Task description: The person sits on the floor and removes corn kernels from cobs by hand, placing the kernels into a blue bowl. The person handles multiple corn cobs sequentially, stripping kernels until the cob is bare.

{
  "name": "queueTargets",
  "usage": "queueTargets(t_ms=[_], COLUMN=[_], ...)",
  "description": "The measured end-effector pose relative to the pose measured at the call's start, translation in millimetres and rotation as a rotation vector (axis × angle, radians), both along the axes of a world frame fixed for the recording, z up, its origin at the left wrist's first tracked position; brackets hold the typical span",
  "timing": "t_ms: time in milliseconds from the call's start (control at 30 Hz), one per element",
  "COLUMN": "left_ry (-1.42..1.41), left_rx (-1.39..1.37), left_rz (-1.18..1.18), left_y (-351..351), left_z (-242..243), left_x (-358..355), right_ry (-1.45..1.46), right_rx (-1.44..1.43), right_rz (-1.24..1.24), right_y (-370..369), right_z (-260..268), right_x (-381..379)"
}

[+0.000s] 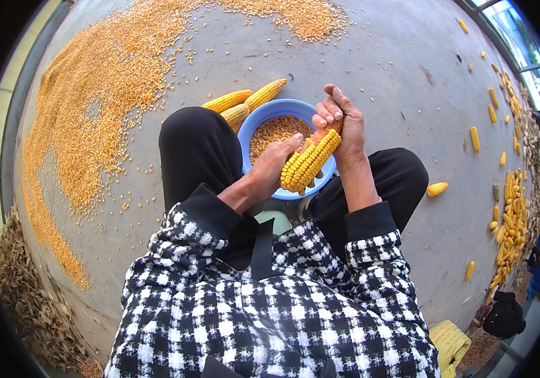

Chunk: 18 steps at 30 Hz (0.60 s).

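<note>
Over a blue plastic basin [249,124] between my knees, my left hand [270,165] holds a yellow corn cob [308,163] with some of its rows stripped. My right hand [345,123] is closed around a bare reddish cob [334,125], which lies against the partly stripped one at its upper end. Loose corn kernels [277,132] lie in the basin. Several whole corn cobs [265,94] rest on the floor just beyond the basin's left side, by my left knee.
Kernels [99,99] are spread over the concrete floor at left and top. A pile of corn cobs [511,227] lies far right, with single cobs [437,189] nearer. Dry husks [33,302] are heaped lower left. A yellow woven sack [448,345] is at lower right.
</note>
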<state>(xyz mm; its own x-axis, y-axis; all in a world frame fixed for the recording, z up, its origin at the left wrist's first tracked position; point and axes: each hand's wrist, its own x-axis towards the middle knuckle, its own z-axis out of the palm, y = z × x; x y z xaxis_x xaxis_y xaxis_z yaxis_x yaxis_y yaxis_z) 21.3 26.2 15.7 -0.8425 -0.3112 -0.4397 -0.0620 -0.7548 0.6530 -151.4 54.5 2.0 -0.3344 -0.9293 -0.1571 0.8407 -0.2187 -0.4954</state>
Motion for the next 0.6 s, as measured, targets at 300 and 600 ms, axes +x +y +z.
queueTargets(t_ms=[300, 600], left_ry=[-0.045, 0.104], left_rx=[-0.101, 0.147], left_rz=[0.076, -0.005], left_y=[-0.9, -7.4], left_z=[-16.7, -13.1], left_x=[-6.2, -0.6], right_ry=[0.134, 0.065], right_rx=[0.175, 0.056], right_rz=[-0.065, -0.014], right_y=[-1.2, -1.2], right_z=[0.9, 0.4], right_x=[2.7, -2.6])
